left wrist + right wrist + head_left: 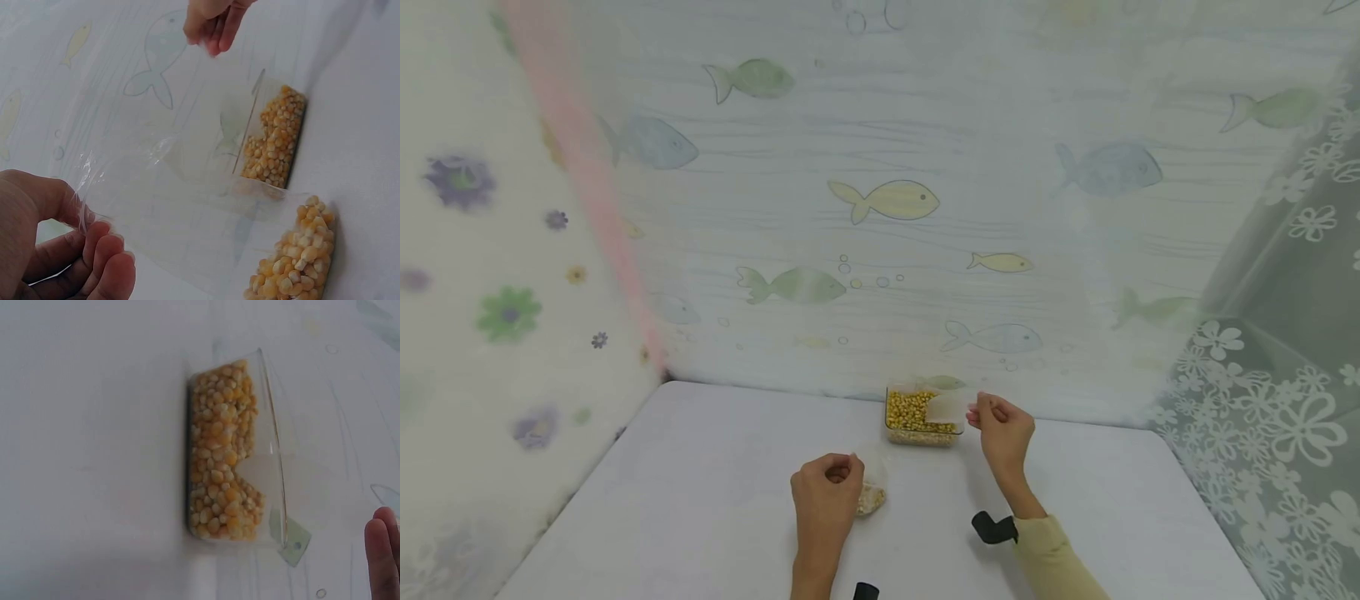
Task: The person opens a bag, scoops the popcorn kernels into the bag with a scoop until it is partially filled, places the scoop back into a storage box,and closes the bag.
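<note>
My left hand [827, 496] pinches the upper edge of a clear plastic bag [156, 206], with corn kernels [297, 259] gathered at its bottom. The bag hangs low over the table, partly behind that hand in the head view. Farther back stands a clear rectangular container [922, 437] of yellow corn kernels [910, 408]. A pale, translucent scoop [946, 408] is dug into them at the right side. Above the container's right edge, my right hand [1006, 429] has curled fingers and pinches the scoop's end; its exact shape is hard to make out.
The white-covered table [715, 483] reaches back to a pale curtain [895, 133] printed with fish, just behind the container. A flowered sheet [467, 333] hangs at the left and a lacy white-flowered one [1292, 417] at the right. Black wrist mounts [992, 527] stick out from the wrists.
</note>
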Tool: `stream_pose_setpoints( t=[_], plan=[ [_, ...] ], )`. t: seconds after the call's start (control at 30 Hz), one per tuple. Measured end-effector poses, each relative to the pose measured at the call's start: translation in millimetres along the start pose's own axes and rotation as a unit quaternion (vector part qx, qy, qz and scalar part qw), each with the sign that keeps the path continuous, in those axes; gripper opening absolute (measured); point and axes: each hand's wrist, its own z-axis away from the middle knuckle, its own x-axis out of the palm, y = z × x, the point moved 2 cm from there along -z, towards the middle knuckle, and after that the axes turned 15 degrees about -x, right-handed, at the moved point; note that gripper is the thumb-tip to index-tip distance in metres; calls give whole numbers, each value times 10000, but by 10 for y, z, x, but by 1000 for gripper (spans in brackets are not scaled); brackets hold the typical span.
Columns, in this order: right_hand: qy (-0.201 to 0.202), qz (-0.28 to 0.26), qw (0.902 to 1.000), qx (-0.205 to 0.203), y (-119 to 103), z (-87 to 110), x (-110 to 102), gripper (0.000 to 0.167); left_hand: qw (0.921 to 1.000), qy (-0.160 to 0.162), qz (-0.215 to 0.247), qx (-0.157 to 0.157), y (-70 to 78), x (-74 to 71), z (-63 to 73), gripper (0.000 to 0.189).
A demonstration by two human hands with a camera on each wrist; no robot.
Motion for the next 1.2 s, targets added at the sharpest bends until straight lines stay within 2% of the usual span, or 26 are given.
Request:
stream_pose_setpoints(
  t=[0.1,0.27,0.37,0.47,0.53,0.67,0.77,0.87,1.0,1.2],
  plan=[
    [-238,243,9994,-56,-74,-16,49,17,10000,-13,10,0,-1,-2,1,13],
    [-326,272,9991,29,218,-15,79,21,10000,-8,26,58,-2,-1,3,14],
    [-311,263,9991,77,294,-10,70,25,10000,6,25,60,0,0,6,14],
    [-252,161,9988,377,375,-2,47,26,10000,43,10,73,0,4,5,14],
    [-185,43,9967,792,437,13,30,27,9999,52,11,91,-1,8,5,14],
    [1,-366,9846,1710,525,46,6,32,9999,43,23,117,-3,16,2,14],
    [151,-702,9726,2212,560,68,3,36,9999,52,14,135,-6,21,1,14],
    [302,-989,9616,2540,586,87,2,38,9999,56,12,140,-11,26,-1,14],
    [514,-1368,9489,2797,603,102,-7,33,9999,23,18,98,-22,34,-2,14],
    [637,-1580,9340,3142,618,122,-30,29,9999,20,12,103,-25,39,-2,14]
  ],
)
